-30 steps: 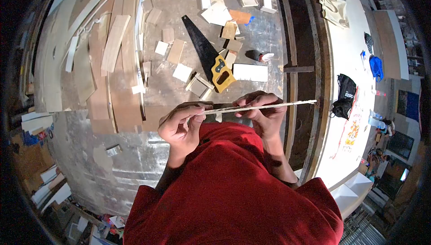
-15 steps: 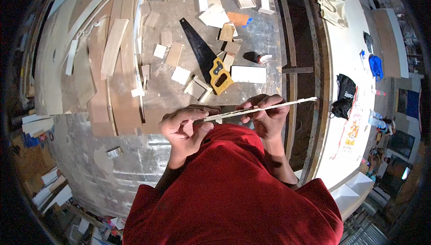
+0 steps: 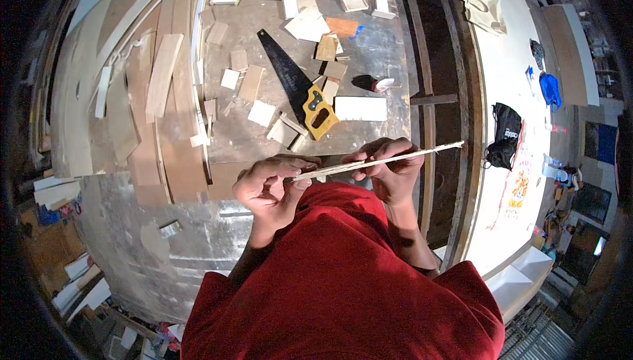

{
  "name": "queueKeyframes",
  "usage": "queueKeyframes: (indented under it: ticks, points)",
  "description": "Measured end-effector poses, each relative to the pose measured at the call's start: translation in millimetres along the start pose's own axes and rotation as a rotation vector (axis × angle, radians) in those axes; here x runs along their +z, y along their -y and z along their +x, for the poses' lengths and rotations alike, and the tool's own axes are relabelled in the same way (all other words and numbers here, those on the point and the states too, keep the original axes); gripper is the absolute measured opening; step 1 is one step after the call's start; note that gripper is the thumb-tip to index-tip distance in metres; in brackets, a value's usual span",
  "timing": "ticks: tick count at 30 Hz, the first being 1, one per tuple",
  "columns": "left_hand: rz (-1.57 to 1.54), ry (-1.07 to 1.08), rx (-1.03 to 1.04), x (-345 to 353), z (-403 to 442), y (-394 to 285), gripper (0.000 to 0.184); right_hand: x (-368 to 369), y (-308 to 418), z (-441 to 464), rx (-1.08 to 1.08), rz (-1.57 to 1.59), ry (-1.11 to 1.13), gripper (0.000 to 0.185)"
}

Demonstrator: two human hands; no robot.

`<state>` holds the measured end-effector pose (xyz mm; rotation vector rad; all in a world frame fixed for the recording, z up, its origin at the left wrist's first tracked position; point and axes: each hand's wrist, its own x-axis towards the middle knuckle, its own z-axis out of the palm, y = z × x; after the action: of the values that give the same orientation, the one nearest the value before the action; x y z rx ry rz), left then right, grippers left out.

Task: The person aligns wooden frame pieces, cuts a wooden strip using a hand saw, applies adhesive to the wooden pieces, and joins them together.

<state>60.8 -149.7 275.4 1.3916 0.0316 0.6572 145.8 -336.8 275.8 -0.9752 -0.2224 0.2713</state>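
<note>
A thin strip of wood (image 3: 409, 154) with rough, splintered edges is held between my two hands, close to my body. My left hand (image 3: 270, 185) pinches its left end between thumb and fingers. Further along, my right hand (image 3: 394, 172) grips it, and the strip's right end sticks out past that hand. Beyond the hands, a handsaw (image 3: 300, 86) with a yellow handle lies on the worktable (image 3: 231, 132). Beside the saw handle are a small open wooden frame (image 3: 286, 130) and a white rectangular block (image 3: 361, 109).
Several small wood offcuts (image 3: 250, 83) lie around the saw. Near them is a small bottle (image 3: 381, 85) with a pale tip. Long boards (image 3: 165, 76) are stacked at left. A black drawstring bag (image 3: 505, 134) lies on the white panel (image 3: 475, 228) at right. A tape roll (image 3: 170, 228) sits lower left.
The view has shifted slightly, so the saw and offcuts appear a little further left. Both hands keep hold of the wood strip in nearly the same pose.
</note>
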Motion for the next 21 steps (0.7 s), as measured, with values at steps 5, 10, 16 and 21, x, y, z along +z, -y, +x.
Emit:
queueKeyframes:
  ticks: [5, 10, 16, 21]
  points:
    - [0.094, 0.153, -0.011, -4, 18, -7, 0.028, -8, 3, -2, -0.005, -0.095, 0.041, 0.011]
    - [0.512, 0.450, 0.090, 19, 48, -23, 0.037, -16, -1, -11, 0.044, -0.207, -0.014, 0.009]
    - [0.513, 0.470, -0.044, 47, 25, 3, 0.024, -45, -10, -29, 0.137, -0.397, -0.188, 0.009]
    - [0.563, 0.485, -0.086, 53, -6, 36, 0.021, -71, -6, -34, 0.229, -0.454, -0.102, 0.015]
